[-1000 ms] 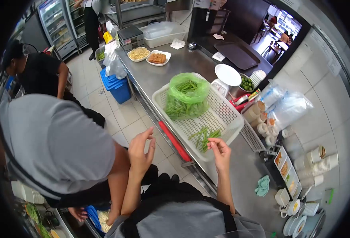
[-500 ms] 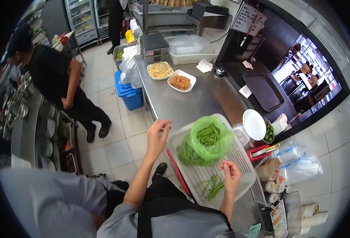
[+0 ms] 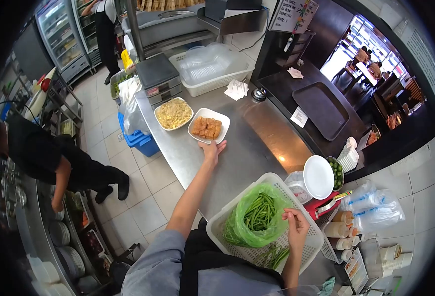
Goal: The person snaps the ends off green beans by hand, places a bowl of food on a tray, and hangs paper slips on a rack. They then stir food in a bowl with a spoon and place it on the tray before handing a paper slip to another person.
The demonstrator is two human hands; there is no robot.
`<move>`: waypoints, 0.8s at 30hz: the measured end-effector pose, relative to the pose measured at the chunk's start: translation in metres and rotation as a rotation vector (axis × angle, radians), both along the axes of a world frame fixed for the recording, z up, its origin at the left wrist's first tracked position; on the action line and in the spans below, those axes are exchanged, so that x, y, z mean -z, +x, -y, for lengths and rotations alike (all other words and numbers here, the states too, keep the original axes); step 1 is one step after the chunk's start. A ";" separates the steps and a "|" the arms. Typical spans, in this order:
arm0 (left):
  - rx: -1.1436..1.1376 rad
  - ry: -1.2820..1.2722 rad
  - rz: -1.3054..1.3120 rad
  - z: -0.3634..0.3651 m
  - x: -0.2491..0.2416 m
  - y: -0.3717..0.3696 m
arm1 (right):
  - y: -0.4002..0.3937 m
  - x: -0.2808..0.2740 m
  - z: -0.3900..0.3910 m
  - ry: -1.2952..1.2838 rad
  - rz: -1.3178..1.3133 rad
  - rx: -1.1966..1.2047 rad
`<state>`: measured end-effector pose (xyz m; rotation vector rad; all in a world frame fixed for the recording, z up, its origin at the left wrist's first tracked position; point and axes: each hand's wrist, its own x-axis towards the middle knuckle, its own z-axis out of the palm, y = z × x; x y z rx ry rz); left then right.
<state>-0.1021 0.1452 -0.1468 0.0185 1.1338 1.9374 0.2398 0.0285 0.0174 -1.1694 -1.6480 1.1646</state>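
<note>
My left hand (image 3: 213, 151) reaches across the steel counter to a small white bowl (image 3: 196, 133) of golden-brown fried pieces (image 3: 206, 128), its fingers closed at the near rim. Just left of that bowl stands another white bowl (image 3: 164, 127) filled with fried rice (image 3: 174, 114). My right hand (image 3: 297, 228) is closed in a loose pinch beside the rim of a green plastic bag (image 3: 237, 224); whatever it may hold is hidden. Green beans (image 3: 260, 212) fill the open bag, which rests in a white perforated basket (image 3: 314, 241). More loose beans (image 3: 275, 256) lie in the basket near my right wrist.
A kitchen scale (image 3: 318, 176) with a white pan stands right of the basket. Behind the bowls are a white crate (image 3: 212, 87) of plastic lids and a call bell (image 3: 259, 94). A dark tray (image 3: 321, 110) lies on the pass ledge. A co-worker (image 3: 35, 148) bends at the left shelves.
My left hand has moved forward from above the counter's edge to the bowl of fried pieces. My right hand stays by the bag. The person in grey at lower left is out of view.
</note>
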 end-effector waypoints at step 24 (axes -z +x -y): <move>0.843 -0.150 -0.298 0.011 0.006 -0.083 | -0.205 0.097 -0.179 -1.064 0.343 -0.402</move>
